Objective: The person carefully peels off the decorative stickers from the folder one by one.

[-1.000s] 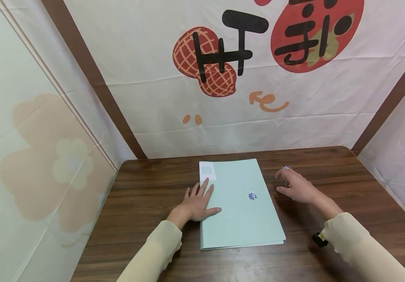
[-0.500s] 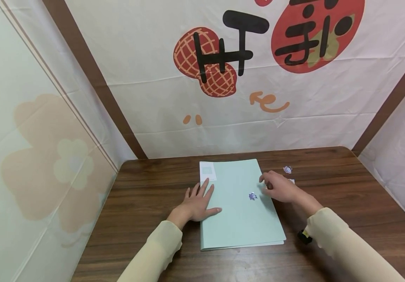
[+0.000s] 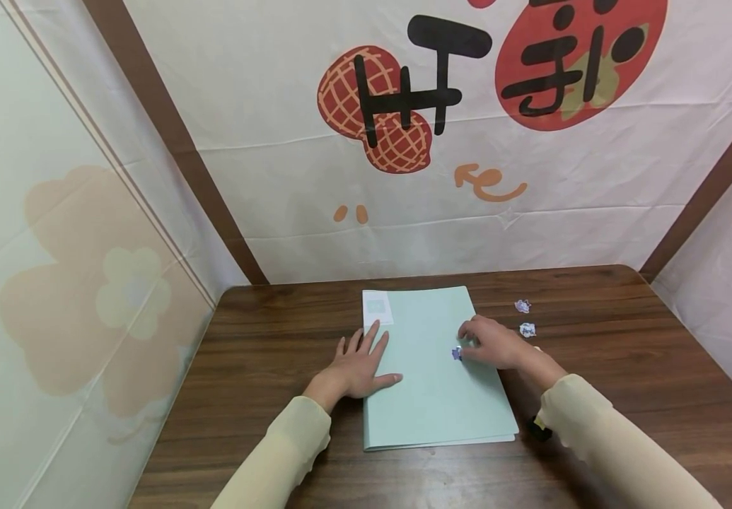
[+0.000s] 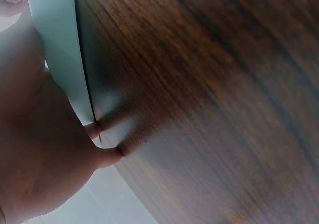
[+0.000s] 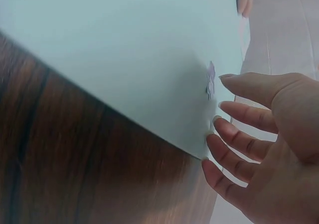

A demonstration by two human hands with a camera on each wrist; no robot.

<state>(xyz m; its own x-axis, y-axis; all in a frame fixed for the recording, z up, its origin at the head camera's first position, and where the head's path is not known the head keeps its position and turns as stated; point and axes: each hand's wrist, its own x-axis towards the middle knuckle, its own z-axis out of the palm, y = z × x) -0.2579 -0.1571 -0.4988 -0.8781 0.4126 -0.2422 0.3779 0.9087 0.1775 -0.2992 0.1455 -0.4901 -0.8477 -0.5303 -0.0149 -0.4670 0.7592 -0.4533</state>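
A pale green folder (image 3: 432, 403) lies on the wooden table, with a white label (image 3: 376, 308) at its upper left corner. My left hand (image 3: 356, 371) rests on its left edge with fingers spread; in the left wrist view two fingertips touch the table beside it. Over the folder's right side is my right hand (image 3: 493, 343), holding nothing, its fingers slightly bent and apart. Just by its thumb lies a small purple sticker (image 5: 210, 80) on the folder; in the head view the hand partly covers this sticker.
Two more small stickers lie on the table right of the folder: a purple one (image 3: 522, 306) and a whitish one (image 3: 527, 329) nearer. Behind the table (image 3: 264, 332) hangs a printed white cloth (image 3: 302, 247). A black strap piece (image 3: 539, 428) shows under the right sleeve.
My right hand has moved left from the loose stickers on the table to the sticker on the folder, uncovering the two on the table. My left hand has stayed in place.
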